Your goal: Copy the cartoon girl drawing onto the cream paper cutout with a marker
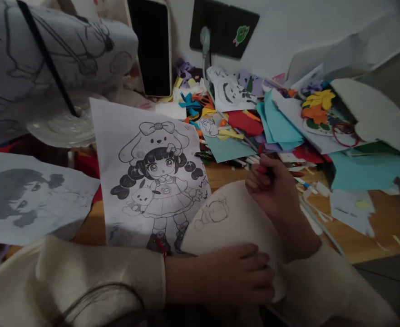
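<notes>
1. On the far left, a shaded drawing [32,204] lay close by the left sleeve [94,268], which probably needed lifting clear to avoid smudging it.
2. Next came a cartoon sheet [157,181], its lower right corner overlapped by a cream paper [244,222]; that overlap likely made an uneven edge under any stroke.
3. The left hand [225,277] lay palm down across the lower part of the cream paper, fingers loosely bent, with nothing seen in its grasp. Steady, light pressure there would have suited best.
4. The cream paper sat at the table's near side, faint sketch lines [213,213] on its upper left. Thin marks like these seemed to call for soft strokes.
5. The right hand [269,181] gripped a red pen [261,150] over the paper's upper right edge; tip contact could not be told.
6. Farther right, paper scraps [281,120] crowded the table, so elbow room mattered.
</notes>
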Motion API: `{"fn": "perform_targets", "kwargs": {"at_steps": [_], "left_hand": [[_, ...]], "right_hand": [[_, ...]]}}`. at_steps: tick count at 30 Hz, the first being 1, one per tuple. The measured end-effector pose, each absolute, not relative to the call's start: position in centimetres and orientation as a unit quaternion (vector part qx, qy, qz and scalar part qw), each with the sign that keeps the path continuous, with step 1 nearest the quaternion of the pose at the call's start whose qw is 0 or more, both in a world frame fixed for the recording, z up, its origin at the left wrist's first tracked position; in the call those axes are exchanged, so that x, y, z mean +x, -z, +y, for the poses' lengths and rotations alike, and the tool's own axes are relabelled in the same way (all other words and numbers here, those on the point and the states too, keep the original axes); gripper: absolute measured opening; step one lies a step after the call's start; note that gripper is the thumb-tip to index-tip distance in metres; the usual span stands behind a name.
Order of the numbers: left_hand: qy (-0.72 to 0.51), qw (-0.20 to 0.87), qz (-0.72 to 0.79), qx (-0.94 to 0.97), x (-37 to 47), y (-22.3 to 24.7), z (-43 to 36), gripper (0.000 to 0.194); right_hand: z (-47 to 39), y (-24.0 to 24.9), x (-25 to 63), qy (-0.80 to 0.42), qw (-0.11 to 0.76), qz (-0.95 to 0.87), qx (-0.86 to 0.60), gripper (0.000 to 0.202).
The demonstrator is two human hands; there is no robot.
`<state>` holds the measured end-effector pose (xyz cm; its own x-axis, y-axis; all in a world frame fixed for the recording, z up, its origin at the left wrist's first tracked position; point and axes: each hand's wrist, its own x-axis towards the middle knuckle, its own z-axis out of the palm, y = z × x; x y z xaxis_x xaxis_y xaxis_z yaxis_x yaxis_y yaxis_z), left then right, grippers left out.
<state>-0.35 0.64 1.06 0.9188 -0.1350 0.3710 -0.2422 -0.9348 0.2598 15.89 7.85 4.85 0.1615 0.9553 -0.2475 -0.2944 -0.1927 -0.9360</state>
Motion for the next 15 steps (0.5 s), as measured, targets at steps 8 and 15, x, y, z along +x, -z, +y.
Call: {"fn": "perform_targets", "kwargs": {"at_steps": [8,15], "left_hand": [[-0.169,0.155,-0.092,0.969,-0.2,-1.0,0.5,0.039],[-0.169,0.165,-0.092,0.967,-0.2,-1.0,0.5,0.039]], "right_hand": [[5.4,-3.6,12.1,-0.508,0.395,-0.544,-0.538,0.023],[5.4,-3.5,12.0,-0.508,0.418,-0.532,-0.533,0.022]]}}
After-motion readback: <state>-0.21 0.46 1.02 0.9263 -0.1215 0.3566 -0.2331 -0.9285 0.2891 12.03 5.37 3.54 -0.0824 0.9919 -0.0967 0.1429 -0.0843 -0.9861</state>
